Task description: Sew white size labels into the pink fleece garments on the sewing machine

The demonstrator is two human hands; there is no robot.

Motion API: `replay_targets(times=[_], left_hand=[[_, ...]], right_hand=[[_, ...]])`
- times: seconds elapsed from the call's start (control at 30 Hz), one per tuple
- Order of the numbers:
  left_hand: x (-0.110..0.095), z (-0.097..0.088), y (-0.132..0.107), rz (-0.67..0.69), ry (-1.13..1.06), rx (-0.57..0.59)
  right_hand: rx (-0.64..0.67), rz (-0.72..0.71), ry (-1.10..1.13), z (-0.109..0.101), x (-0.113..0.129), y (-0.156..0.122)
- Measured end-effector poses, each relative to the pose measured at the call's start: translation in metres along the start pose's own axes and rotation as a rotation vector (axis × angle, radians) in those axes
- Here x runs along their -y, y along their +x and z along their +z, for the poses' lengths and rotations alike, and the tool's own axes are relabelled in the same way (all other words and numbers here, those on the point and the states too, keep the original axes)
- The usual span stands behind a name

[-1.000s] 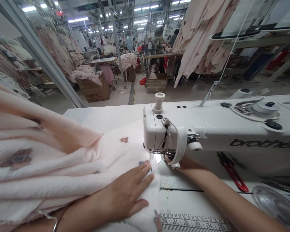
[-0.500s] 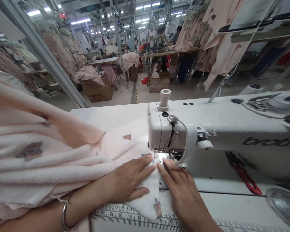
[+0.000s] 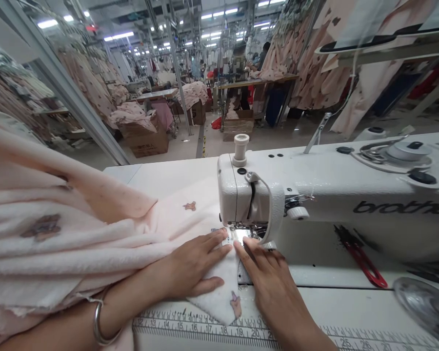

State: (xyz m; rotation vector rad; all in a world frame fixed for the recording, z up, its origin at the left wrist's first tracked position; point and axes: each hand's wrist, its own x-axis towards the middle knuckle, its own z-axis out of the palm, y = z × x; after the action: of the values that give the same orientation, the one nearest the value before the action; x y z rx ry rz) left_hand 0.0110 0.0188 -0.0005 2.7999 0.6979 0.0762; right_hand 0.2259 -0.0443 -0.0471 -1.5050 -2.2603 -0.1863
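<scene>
My left hand (image 3: 201,265) lies flat, fingers spread, on pale pink fleece fabric (image 3: 219,304) printed with small bears. Its fingertips are just left of the sewing machine's presser foot area. My right hand (image 3: 269,273) rests palm down with its fingers stretched out, the fingertips at the fabric's right edge over the metal needle plate (image 3: 244,275). Beneath the white sewing machine head (image 3: 254,192), the lit needle area is partly hidden by the machine and my fingertips. A larger heap of the same fabric (image 3: 76,243) is bunched over my left forearm.
Red-handled thread snips (image 3: 366,265) lie on the machine bed at right. A printed ruler strip (image 3: 201,334) runs along the table front. A bobbin winder (image 3: 406,148) sits on the machine top. Beyond are a cardboard box (image 3: 146,139) with fabric and hanging pink garments (image 3: 307,80).
The fabric's front corner has slid slightly away from me toward the needle. Both hands stay in nearly the same place on it. The view has turned a little to the right.
</scene>
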Motion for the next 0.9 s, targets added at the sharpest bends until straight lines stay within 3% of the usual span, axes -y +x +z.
replay_targets(times=[0.57,0.8,0.9], left_hand=[[0.017,-0.004,0.013,-0.013,0.035,-0.031],[0.013,-0.004,0.013,-0.001,0.049,-0.032],[0.014,-0.002,0.016,-0.001,0.047,-0.078]], right_hand=[[0.051,0.052,0.022,0.003,0.002,-0.006],[-0.069,-0.036,0.025,-0.004,0.008,-0.013],[-0.146,-0.075,-0.003,0.001,0.024,-0.013]])
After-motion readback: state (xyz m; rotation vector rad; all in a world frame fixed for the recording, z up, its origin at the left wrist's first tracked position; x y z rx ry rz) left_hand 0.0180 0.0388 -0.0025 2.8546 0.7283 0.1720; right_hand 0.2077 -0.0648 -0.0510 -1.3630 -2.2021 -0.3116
